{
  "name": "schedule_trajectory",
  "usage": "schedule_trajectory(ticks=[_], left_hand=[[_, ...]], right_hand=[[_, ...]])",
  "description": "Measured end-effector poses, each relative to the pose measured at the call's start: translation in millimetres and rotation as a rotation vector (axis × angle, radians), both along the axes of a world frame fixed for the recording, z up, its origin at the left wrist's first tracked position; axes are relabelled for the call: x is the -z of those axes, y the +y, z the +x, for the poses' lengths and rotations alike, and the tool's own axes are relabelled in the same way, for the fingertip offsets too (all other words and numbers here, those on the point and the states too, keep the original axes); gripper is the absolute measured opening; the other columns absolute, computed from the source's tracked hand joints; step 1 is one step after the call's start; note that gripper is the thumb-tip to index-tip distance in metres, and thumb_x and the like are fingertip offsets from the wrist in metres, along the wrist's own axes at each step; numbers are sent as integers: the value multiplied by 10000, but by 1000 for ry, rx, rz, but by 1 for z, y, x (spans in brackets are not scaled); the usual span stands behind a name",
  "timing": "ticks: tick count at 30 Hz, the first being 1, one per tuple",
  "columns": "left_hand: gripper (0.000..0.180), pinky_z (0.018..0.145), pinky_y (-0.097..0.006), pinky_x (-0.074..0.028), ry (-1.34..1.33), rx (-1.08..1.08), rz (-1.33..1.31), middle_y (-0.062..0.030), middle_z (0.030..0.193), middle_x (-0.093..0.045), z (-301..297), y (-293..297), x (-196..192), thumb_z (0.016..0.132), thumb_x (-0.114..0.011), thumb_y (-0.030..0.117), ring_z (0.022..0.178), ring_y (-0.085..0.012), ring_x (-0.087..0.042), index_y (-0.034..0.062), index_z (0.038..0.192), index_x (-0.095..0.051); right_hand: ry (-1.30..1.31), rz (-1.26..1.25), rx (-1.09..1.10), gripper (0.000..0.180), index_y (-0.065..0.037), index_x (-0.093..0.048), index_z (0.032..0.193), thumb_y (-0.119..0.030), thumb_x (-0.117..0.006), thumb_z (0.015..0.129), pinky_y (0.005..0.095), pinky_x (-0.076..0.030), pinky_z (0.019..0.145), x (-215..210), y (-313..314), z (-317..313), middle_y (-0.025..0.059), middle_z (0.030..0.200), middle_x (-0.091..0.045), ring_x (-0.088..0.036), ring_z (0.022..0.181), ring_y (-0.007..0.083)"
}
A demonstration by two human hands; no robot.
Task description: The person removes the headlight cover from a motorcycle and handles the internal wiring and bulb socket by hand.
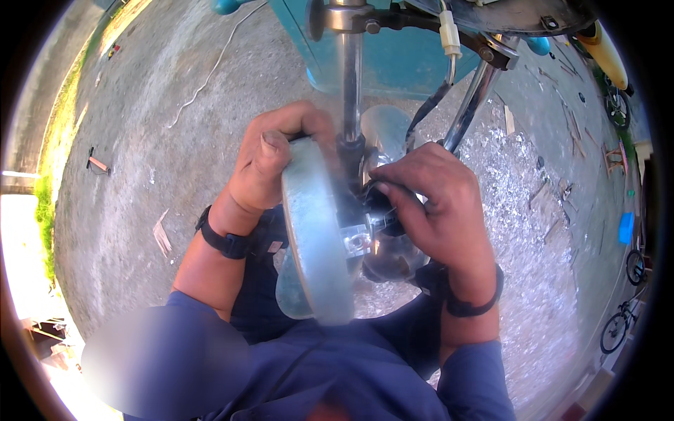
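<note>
A pale blue curved piece, shaped like a mudguard, stands on edge between my knees. My left hand is closed over its upper end, thumb on the near side and fingers partly hidden behind. To the right, my right hand is closed in a pinch, thumb and forefinger together beside a dark part below the fork. What the fingertips hold is hidden. A small silver bracket sits beside the curved piece. The left chrome fork tube comes down between my hands, and the right fork tube slants past my right hand.
A white wire connector hangs from a black-sleeved cable near the right tube. Behind the fork is a turquoise panel. Wood scraps and a tool lie on the concrete floor. Bicycles stand far right.
</note>
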State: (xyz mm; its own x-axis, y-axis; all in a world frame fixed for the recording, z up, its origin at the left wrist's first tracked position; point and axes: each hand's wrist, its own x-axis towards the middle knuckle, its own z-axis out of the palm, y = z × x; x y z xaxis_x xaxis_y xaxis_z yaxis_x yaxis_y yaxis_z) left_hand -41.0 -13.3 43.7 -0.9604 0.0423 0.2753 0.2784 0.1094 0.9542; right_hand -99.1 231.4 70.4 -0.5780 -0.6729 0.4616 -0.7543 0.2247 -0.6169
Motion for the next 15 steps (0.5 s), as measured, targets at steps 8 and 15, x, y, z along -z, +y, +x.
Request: schedule_trajectory(ticks=[8,15], left_hand=[[945,675,-292,-496,4,22,43,-95,833,-666,1,4,-2,870,-380,901,757,-181,-639,-14,873,-615],[919,658,-293,-487,14,39,44,-98,810,-649,1,6,-3,864,-408,898,734,-180,-629,-3,856,-590]], right_hand=[[-108,30,16,155,-28,-767,929,-13,-743,777,382,-532,711,-1,2,-3,119,831,-736,-674,775,294],[-129,10,60,92,-50,-757,891,-74,-715,813,424,-537,706,1,0,-4,117,801,-727,-661,750,330]])
